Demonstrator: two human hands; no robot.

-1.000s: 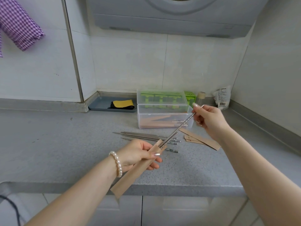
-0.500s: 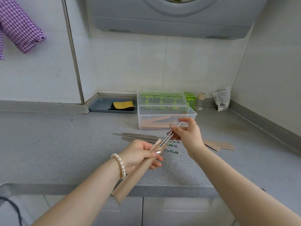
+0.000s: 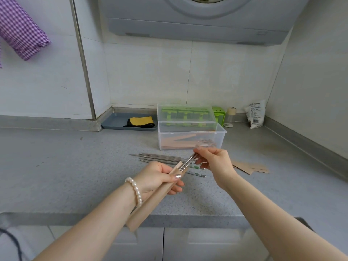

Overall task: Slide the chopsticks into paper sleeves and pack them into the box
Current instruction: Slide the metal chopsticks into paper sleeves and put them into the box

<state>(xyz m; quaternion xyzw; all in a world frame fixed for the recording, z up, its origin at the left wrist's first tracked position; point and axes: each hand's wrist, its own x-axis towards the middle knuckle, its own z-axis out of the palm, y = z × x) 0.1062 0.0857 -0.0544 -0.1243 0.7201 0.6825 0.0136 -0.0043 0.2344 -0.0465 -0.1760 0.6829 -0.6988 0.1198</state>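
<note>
Left hand [image 3: 156, 178], pearl bracelet [image 3: 136, 193] at the wrist, curled round a long brown paper sleeve [image 3: 150, 202], thumb pressed across its upper end; sleeve slanting from the hand down past the front edge of the grey speckled table [image 3: 66, 166]. Right hand [image 3: 214, 161] pinching the top ends of a pair of slim metal chopsticks [image 3: 188, 162] between thumb and fingers [image 3: 202, 162], other fingers loosely curled; chopstick tips already inside the sleeve's open mouth, shafts tilted up to the right. Just behind the hands, flat on the table, a loose row of more metal chopsticks [image 3: 160, 158]. To the right, a few empty brown paper sleeves [image 3: 252, 167] lying near the right wrist. Farther back, a clear plastic box [image 3: 192, 136] with lid raised, sleeved chopsticks lying inside. Beside it to the left, a grey tray [image 3: 116, 121] with a yellow and black cloth [image 3: 140, 121]; to the right, a green container [image 3: 219, 113], a small jar [image 3: 230, 117] and a white packet [image 3: 256, 113]. Purple checked fabric [image 3: 20, 32] hanging at upper left.
</note>
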